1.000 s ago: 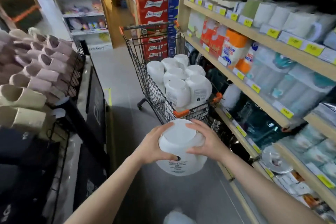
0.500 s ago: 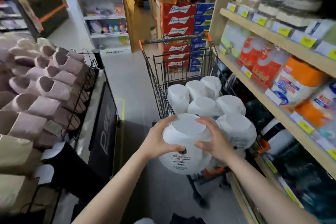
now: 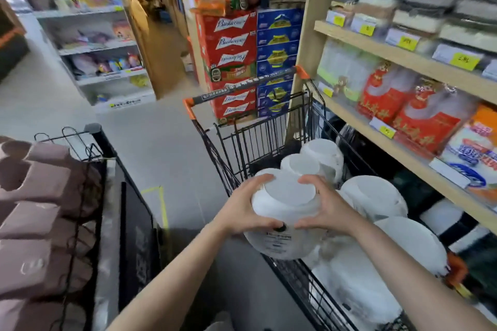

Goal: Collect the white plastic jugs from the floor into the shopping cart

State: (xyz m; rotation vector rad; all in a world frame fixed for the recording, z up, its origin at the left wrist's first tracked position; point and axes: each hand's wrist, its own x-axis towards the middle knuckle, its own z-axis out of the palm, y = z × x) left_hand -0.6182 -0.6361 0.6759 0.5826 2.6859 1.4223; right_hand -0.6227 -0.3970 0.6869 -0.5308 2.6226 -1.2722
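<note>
I hold one white plastic jug (image 3: pixel 285 212) with both hands, bottom end facing up, label toward me. My left hand (image 3: pixel 242 207) grips its left side and my right hand (image 3: pixel 326 208) grips its right side. The jug hangs over the near left rim of the black wire shopping cart (image 3: pixel 228 158), which has an orange-tipped handle at its far end. Several white jugs lie inside the cart, among them one at the far end (image 3: pixel 322 153) and one on the right (image 3: pixel 376 196).
Wooden shelves (image 3: pixel 403 56) of packaged goods run along the right, close to the cart. Stacked red and blue beer cases (image 3: pixel 236 43) stand beyond the cart handle. A wire rack of pink-brown rolls (image 3: pixel 40 196) fills the left. Grey aisle floor (image 3: pixel 161 142) lies between.
I have stepped closer to the cart. The jug, held the same way in both hands, has moved from in front of the cart to above its near left rim.
</note>
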